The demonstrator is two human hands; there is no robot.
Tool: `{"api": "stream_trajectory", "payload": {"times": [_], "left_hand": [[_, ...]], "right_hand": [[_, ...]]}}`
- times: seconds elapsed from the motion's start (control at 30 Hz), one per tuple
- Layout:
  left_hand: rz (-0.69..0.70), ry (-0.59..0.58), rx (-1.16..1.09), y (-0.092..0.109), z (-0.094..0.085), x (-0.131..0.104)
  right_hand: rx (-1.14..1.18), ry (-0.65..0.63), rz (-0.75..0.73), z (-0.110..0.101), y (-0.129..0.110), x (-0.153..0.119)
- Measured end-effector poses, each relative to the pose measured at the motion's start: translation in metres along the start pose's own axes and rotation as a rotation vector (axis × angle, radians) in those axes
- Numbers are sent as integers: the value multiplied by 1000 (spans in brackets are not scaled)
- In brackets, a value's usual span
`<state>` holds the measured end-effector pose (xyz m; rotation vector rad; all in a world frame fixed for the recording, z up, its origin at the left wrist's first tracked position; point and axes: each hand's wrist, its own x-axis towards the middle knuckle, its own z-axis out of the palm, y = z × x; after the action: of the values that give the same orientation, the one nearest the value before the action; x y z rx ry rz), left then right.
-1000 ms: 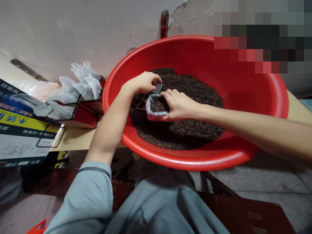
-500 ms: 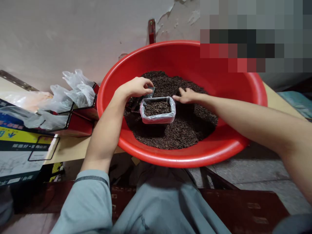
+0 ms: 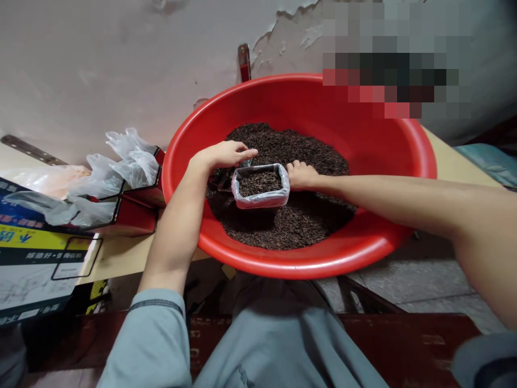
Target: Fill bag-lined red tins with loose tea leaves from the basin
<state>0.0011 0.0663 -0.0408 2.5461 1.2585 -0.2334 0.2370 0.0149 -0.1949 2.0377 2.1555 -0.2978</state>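
Dark dried leaves, apparently loose tea (image 3: pixel 294 226), are heaped in a large red plastic basin (image 3: pixel 307 267). Among them stands a small box lined with a clear plastic bag (image 3: pixel 262 201), with more of the leaves inside. My left hand (image 3: pixel 228 154) hovers behind the box's left corner, fingers stretched out, over a shiny flat-edged piece (image 3: pixel 247 161) that I cannot identify. At the box's right side, my right hand (image 3: pixel 302 175) has its fingers curled down; whether they hold leaves or touch the box is hidden.
Red boxes (image 3: pixel 135 215) with plastic bags (image 3: pixel 135 161) sticking out stand left of the basin on a pale tabletop (image 3: pixel 117 256). A printed carton (image 3: pixel 36 269) is at far left. Behind rises a peeling wall (image 3: pixel 100 64); a dark red bench (image 3: pixel 407 339) lies below.
My right hand has come down and in toward the box, its spread fingers now curled. The fingers of my left hand have straightened. The view has shifted slightly.
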Motion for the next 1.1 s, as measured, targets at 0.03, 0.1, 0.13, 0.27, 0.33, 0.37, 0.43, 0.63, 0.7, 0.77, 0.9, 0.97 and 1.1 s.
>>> {"api": "stream_trajectory", "payload": {"times": [0.03,0.1,0.13,0.27,0.33,0.37,0.43,0.63,0.7,0.77,0.9,0.97,1.1], "left_hand": [[-15,0,-3,-1,0,0],[-43,-8,-10,-2,-1,-1],[-54,-15,-17,-2,-1,-1],[-77,-43,-28,-2,-1,-2],[-82,-48,-22,-2,-2,-3],[-89,-52,-22,-3,-2,-3],[-115,-57,-41,-4,-2,-4],[-135,-54,-84,-7,-2,-4],[-120,-49,-65,-8,-2,-4],[-106,-40,-53,-8,-3,-5],[-108,-33,-67,-10,-5,-6],[-109,-23,-94,-14,-6,-6],[-111,14,-119,-21,-8,-7]], "right_hand": [[8,-14,6,0,0,0],[10,-48,25,-2,-3,-2],[7,-66,32,-3,-4,-4],[9,-122,29,-10,-9,-4],[-20,-152,-28,-12,-8,-1],[-39,-160,-63,-12,-6,0],[-65,-158,-111,-10,-3,4],[-31,-175,-105,-17,5,14],[3,-150,-57,-32,8,17],[59,-57,-20,-53,11,17],[315,230,-40,-103,7,3],[445,347,-107,-120,-4,-12],[537,451,-385,-122,-39,-45]]}}
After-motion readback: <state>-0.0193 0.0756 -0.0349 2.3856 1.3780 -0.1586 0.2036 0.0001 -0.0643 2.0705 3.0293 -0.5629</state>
